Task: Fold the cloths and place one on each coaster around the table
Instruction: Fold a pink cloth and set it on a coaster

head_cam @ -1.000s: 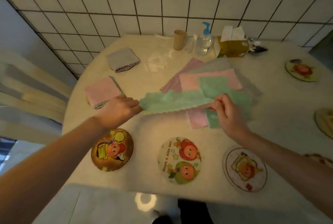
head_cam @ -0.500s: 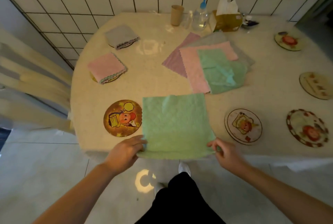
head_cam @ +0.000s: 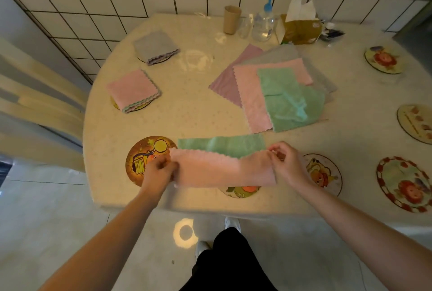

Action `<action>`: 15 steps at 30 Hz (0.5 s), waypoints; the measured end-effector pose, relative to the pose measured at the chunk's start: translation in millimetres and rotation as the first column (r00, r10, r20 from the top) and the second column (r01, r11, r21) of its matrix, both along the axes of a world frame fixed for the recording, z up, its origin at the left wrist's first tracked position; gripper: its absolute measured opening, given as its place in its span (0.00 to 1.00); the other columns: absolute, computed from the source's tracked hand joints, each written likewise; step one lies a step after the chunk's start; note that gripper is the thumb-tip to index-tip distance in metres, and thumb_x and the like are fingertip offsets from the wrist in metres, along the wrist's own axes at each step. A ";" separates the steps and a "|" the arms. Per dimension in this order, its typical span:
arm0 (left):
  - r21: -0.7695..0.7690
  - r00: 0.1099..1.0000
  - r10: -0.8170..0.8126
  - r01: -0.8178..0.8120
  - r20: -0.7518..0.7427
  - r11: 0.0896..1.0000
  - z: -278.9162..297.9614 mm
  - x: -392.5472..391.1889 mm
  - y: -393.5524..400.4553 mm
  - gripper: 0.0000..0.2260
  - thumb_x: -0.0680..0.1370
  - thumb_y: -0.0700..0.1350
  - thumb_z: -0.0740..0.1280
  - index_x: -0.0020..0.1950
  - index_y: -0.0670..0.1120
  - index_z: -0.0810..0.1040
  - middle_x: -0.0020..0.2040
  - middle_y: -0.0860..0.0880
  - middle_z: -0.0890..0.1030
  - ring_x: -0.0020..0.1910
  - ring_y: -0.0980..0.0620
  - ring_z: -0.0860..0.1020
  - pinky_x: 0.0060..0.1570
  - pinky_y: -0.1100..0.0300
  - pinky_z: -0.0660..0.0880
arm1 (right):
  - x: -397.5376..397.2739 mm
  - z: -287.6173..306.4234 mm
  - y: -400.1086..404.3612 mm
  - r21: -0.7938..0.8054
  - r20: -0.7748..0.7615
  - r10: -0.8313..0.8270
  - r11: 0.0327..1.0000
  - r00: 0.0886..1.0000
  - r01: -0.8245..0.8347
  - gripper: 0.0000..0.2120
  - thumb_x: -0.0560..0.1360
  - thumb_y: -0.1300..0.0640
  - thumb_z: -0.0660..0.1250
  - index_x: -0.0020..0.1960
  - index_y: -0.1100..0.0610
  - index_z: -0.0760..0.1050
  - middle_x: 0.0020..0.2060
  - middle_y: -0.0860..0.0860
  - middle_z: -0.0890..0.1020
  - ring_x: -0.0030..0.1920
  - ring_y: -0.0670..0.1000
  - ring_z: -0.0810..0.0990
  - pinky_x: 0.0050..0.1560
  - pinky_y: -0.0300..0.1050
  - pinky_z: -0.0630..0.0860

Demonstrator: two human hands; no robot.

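Head camera looks steeply down over the table [head_cam: 194,112] edge.

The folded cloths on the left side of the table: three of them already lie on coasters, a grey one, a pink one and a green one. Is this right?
Not quite. The head view shows only two folded cloths on coasters at the left: the grey one and the pink one. The green-and-pink cloth is not placed; the left hand and right hand hold it in mid-fold.

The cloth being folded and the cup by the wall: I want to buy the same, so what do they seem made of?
The cloth being folded looks like soft plush microfibre, green one side, pink the other: fuzzy matte surface, scalloped edge. The cup looks like brown paper or card: flat, dull, no shine, though matte plastic is possible.
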State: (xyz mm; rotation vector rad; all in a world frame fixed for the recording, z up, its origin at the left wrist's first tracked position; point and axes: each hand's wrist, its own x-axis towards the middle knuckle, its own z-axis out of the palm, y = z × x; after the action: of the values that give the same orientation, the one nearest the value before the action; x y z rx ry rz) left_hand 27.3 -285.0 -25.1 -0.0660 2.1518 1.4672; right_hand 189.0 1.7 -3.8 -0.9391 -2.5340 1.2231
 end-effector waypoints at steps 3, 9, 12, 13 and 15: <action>-0.112 0.995 0.072 -0.079 -0.062 0.991 -8.4 -6.9 25.9 0.05 0.75 0.38 0.65 0.40 0.38 0.77 0.34 0.46 0.74 0.34 0.50 0.69 0.36 0.56 0.65 | -32.6 -18.2 20.7 -0.045 0.038 -0.060 0.997 0.997 0.062 0.04 0.75 0.63 0.66 0.50 0.58 0.76 0.44 0.49 0.79 0.44 0.45 0.76 0.38 0.25 0.69; -0.312 0.992 0.083 -0.109 -0.095 0.944 -37.9 -17.8 36.2 0.05 0.77 0.41 0.65 0.49 0.43 0.80 0.39 0.46 0.80 0.42 0.42 0.76 0.40 0.55 0.68 | -59.0 -55.1 52.9 -0.067 0.117 -0.003 0.998 0.993 0.011 0.02 0.74 0.63 0.67 0.47 0.58 0.75 0.42 0.52 0.80 0.45 0.52 0.79 0.45 0.43 0.75; -0.390 0.989 0.033 -0.088 -0.145 0.917 -36.7 -17.5 40.2 0.08 0.78 0.42 0.64 0.55 0.42 0.79 0.45 0.43 0.81 0.44 0.43 0.76 0.42 0.56 0.67 | -64.2 -59.9 61.0 -0.081 0.126 0.050 0.996 0.991 -0.040 0.04 0.74 0.64 0.67 0.44 0.57 0.73 0.40 0.52 0.79 0.44 0.53 0.79 0.43 0.40 0.72; -0.398 0.987 0.020 -0.081 -0.156 0.914 -35.5 -17.3 40.8 0.09 0.79 0.42 0.64 0.55 0.41 0.79 0.45 0.43 0.81 0.44 0.44 0.76 0.42 0.56 0.67 | -65.4 -60.4 63.0 -0.074 0.125 0.064 0.996 0.990 -0.055 0.04 0.74 0.64 0.67 0.44 0.57 0.73 0.40 0.51 0.79 0.44 0.52 0.79 0.43 0.41 0.73; -0.412 0.985 0.016 -0.087 -0.173 0.907 -32.7 -17.8 41.7 0.09 0.79 0.43 0.64 0.56 0.42 0.79 0.45 0.45 0.81 0.44 0.45 0.76 0.42 0.57 0.67 | -67.2 -60.9 66.0 -0.050 0.131 0.093 0.995 0.987 -0.087 0.04 0.74 0.63 0.67 0.44 0.55 0.73 0.39 0.50 0.79 0.43 0.51 0.79 0.44 0.44 0.75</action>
State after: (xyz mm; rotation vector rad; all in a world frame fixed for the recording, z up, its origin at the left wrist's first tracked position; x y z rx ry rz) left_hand 9.5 -243.2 -57.8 -0.1599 2.5898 1.0409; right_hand 121.8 67.7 -64.7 -0.9553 -2.6906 1.2872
